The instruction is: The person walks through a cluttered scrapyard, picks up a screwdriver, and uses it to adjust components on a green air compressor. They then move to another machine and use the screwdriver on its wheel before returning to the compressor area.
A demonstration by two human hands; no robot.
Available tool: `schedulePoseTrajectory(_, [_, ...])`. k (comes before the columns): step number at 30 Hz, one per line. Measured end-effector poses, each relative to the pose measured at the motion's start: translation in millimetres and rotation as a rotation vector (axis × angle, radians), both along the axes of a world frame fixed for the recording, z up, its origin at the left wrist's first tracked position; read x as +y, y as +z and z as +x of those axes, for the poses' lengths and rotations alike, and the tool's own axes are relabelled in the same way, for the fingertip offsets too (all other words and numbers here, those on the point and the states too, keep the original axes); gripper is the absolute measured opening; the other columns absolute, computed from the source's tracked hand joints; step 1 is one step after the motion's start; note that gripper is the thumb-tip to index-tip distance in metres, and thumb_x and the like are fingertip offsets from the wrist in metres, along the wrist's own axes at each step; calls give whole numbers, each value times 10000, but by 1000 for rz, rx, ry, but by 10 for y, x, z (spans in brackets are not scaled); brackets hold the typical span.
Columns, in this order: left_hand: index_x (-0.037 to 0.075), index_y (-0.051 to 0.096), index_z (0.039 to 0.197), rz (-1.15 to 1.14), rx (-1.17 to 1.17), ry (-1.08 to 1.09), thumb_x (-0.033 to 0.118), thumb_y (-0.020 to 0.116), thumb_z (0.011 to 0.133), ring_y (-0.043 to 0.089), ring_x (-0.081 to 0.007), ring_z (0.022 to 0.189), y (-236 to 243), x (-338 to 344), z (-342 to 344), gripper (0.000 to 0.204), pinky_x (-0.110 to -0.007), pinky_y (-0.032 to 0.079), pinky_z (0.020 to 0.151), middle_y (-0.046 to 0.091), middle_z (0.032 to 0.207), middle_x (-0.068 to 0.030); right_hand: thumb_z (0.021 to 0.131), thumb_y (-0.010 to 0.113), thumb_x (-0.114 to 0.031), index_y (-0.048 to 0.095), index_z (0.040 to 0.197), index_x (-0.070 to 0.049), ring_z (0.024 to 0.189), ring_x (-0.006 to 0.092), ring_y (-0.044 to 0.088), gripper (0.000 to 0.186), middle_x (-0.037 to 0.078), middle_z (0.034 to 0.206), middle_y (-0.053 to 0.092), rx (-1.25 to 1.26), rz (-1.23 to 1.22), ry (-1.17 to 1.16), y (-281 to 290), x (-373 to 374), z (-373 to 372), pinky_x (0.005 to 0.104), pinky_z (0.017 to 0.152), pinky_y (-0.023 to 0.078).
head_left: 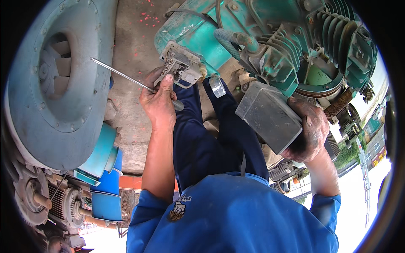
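Forearms (158, 158) reach up from below, the left nearly straight, the right angled inward at the wrist. Left grip (159, 100) is closed around one screwdriver (122, 76), its smooth metal shaft slanting up and leftward from it; one grimy, boxy switch mechanism (187, 67) with exposed parts sits just above this grip. Right grip (311, 128) is clamped on one scuffed, dark, box-shaped cover (270, 116) projecting to its left. One round gauge (217, 87) shows between both grips, and two finned metal cylinders (274, 65) stand above the right one.

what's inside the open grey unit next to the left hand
Small grimy fittings show in the grey unit; the left hand overlaps its lower left edge, hiding whatever is there.
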State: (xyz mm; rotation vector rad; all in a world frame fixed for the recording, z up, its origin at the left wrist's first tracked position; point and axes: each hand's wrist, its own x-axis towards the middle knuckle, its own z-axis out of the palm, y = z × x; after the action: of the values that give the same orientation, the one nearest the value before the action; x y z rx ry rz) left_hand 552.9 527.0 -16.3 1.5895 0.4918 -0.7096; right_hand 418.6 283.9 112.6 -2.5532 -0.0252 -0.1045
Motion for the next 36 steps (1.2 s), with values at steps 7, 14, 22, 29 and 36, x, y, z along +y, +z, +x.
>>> schedulePoseTrajectory(7, [-17, 596, 1035, 12, 39, 16, 85, 657, 841, 460, -93, 495, 37, -41, 29, 227, -234, 395, 447, 599, 759, -60, 843, 615, -327, 433, 1212, 4, 725, 285, 649, 528, 199, 901, 623, -33, 20, -27, -23, 23, -11, 310, 537, 487])
schedulePoseTrajectory(14, [-9, 602, 1033, -75, 76, 112, 52, 666, 828, 462, -78, 474, 22, -11, 19, 223, -211, 371, 426, 622, 776, -74, 864, 581, -239, 431, 1174, -30, 720, 279, 651, 403, 190, 884, 634, -7, 55, -21, -21, 42, -55, 295, 538, 469])
schedulePoseTrajectory(22, [-4, 609, 1017, -50, 59, 77, 61, 682, 818, 437, -72, 460, 44, -15, 37, 222, -212, 365, 418, 631, 775, -74, 831, 581, -162, 432, 1183, -47, 721, 282, 653, 399, 183, 888, 640, 16, 45, -12, 4, 26, -54, 284, 519, 443])
schedulePoseTrajectory(29, [-17, 610, 1023, -27, 53, 0, 86, 651, 843, 429, -82, 471, 28, 55, 52, 211, -240, 383, 440, 593, 728, -61, 882, 533, -260, 429, 1199, -45, 734, 292, 652, 397, 195, 898, 636, 50, 49, 8, 16, 6, -34, 295, 524, 448])
schedulePoseTrajectory(36, [-36, 606, 1035, -21, 63, 13, 99, 626, 864, 419, -89, 473, 54, -12, 64, 218, -245, 385, 452, 542, 651, -40, 902, 515, -344, 426, 1200, -23, 731, 292, 652, 447, 203, 893, 632, 42, 22, 21, 8, 5, -21, 296, 522, 445])
